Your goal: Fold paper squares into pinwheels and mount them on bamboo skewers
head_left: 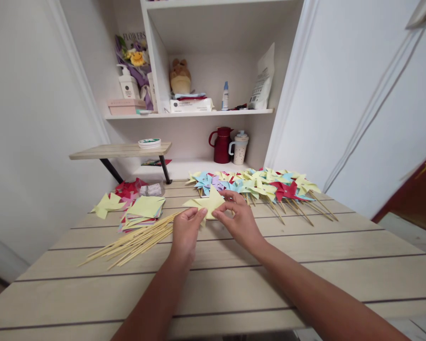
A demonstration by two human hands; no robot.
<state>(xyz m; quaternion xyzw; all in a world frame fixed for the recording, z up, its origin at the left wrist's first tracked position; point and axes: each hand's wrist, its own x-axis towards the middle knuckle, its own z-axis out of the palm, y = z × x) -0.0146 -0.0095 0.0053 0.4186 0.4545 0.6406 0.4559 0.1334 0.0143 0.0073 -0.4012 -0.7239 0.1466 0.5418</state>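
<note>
I see my two hands meeting over the middle of the table (305, 246). My left hand (185, 233) pinches the near left edge of one yellow folded paper (208, 202) between thumb and fingertips, and my right hand (238, 219) pinches its right side, fingers curled over the top. The paper sits just above the planks, between both hands.

To my left lies one loose bundle of wooden sticks (138, 240), too many to count, fanned toward the table's left edge. Beyond it sits one stack of paper squares (144, 210), yellow on top, and beside that one yellow folded piece (106, 204) and a small red heap (129, 188).

Behind my hands there is one wide pile of finished pinwheels (259, 185) in blue, yellow, red and purple; I cannot count them. Their sticks point toward the right edge.

On the lower shelf stand one red jug (221, 144) and one speckled cup (240, 148).

The near half of the table is bare boards from edge to edge, open room for both forearms.
</note>
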